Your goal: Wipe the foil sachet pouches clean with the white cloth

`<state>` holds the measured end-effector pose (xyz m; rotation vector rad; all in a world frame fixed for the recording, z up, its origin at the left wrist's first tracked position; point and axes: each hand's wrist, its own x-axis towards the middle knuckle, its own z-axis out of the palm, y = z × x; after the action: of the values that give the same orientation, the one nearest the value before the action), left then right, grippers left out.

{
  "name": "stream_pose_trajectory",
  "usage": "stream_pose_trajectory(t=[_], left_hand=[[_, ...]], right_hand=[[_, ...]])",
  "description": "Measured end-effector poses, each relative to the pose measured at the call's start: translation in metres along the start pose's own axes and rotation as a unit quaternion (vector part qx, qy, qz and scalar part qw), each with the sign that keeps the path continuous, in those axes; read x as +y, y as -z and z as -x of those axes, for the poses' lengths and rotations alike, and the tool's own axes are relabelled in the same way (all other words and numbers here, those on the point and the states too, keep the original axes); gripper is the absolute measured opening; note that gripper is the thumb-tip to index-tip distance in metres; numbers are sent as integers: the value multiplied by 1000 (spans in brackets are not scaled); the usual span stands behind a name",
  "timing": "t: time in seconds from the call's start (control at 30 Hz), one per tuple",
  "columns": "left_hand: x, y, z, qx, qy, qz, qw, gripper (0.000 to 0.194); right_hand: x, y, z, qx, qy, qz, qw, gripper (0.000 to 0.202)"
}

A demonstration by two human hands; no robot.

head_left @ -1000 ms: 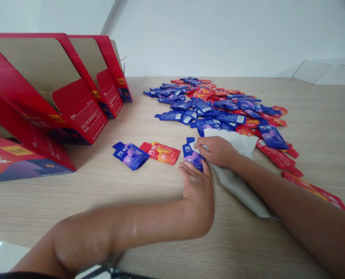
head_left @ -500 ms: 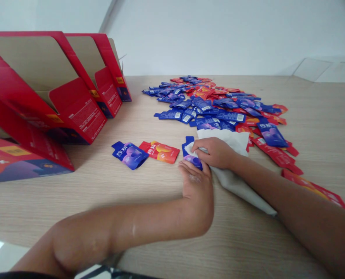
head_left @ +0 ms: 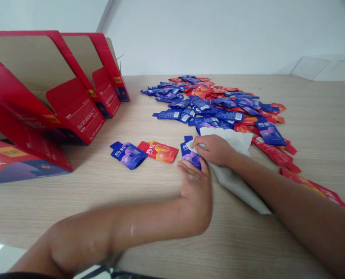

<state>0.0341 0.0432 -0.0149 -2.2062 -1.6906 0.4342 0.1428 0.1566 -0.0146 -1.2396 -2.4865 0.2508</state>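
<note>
A blue spout-shaped pouch (head_left: 189,152) lies flat on the table in front of me, its lower edge under my left hand (head_left: 194,180). The fingers and thumb of that hand hold the pouch against the tabletop. My right hand (head_left: 217,149) is closed around a white cloth (head_left: 238,138), with a bunched end of it touching the pouch's right side. The rest of the cloth trails below my right wrist and forearm. Left of the held pouch, a red pouch (head_left: 162,152) and another blue pouch (head_left: 128,155) lie face up, touching or slightly overlapping.
A large heap of blue and red pouches (head_left: 201,104) spreads across the back of the table. Several red pouches run down its right side, one (head_left: 314,186) partly behind my forearm. Open red cartons (head_left: 76,110) stand in a row at left. A white wall (head_left: 219,38) rises behind the table (head_left: 149,186).
My right hand has slid the bunched cloth slightly right across the pouch, uncovering more of its printed face. My left hand keeps its place on the pouch. The whole view has shifted a little.
</note>
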Motion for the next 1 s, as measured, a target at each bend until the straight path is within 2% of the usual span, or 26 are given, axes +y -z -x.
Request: stream_pose_trajectory(t=[0.7, 1.0], left_hand=[[1, -5, 1, 48, 19, 49, 997, 52], [1, -3, 1, 25, 6, 35, 999, 52]], right_hand=[[0, -1, 0, -3, -3, 5, 1000, 25], [-1, 0, 0, -3, -5, 2, 1000, 25]])
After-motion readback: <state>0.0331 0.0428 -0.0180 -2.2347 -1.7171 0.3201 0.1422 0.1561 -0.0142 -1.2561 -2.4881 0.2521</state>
